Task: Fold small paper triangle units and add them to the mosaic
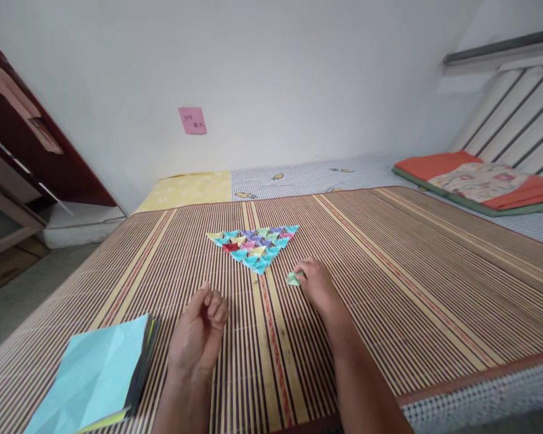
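Observation:
My right hand pinches a small pale green folded paper piece just above or on the striped bamboo mat; I cannot tell whether it touches. Left of it, my left hand has its palm turned up and its fingers curled, with nothing visible in them. Beyond both hands lies a triangle of folded paper pieces in blue, purple, yellow, pink, green and red, one corner pointing toward me. The green piece is apart from this triangle, to the right of its near corner.
A creased light blue paper sheet tops a dark stack at the near left. Folded orange and floral cloth sits at the far right by a white railing. A pink note sticks to the white wall.

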{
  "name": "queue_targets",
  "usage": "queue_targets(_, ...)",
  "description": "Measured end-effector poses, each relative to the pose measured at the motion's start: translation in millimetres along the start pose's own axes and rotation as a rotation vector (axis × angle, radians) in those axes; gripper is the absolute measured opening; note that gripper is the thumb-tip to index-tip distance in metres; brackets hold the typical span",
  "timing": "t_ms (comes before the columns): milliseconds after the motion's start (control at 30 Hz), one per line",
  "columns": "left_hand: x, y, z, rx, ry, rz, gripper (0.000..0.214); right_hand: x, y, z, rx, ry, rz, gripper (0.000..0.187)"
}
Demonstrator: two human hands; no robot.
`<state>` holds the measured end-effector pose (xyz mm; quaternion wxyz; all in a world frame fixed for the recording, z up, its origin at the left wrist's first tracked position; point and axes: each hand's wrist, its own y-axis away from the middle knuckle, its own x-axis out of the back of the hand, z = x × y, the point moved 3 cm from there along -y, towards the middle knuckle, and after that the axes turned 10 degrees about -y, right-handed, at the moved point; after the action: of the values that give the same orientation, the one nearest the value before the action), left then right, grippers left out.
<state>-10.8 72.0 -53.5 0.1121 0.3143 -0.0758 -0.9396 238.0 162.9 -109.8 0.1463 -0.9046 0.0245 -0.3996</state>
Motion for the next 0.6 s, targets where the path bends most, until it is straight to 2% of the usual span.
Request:
queue_targets(267,2.4,0,0,0.0,-0.006,-0.018,0.037,-2,-1,-3,0.025,0.043,-0.039,0.018)
queue_targets(400,-7.4,4,4,-0.038,-0.045,-0.022,0.036,-4,0,-4,0.034,0.048,-0.054,0.02)
queue_targets(467,-17.2,16,6,-0.094,-0.157,-0.056,0.032,-4,1,-5,0.045,0.043,-0.057,0.02)
queue_targets(533,-25.7,38,1,-0.081,-0.365,-0.211,0.025,-4,2,-6,0.056,0.035,-0.06,0.02)
queue_targets(567,-24.8,53,-4,-0.058,-0.39,-0.243,0.021,-4,2,-6,0.059,0.033,-0.061,0.019)
queue_targets(600,-19.6,68,-8,-0.059,-0.337,-0.224,0.021,-4,3,-6,0.059,0.031,-0.062,0.019)
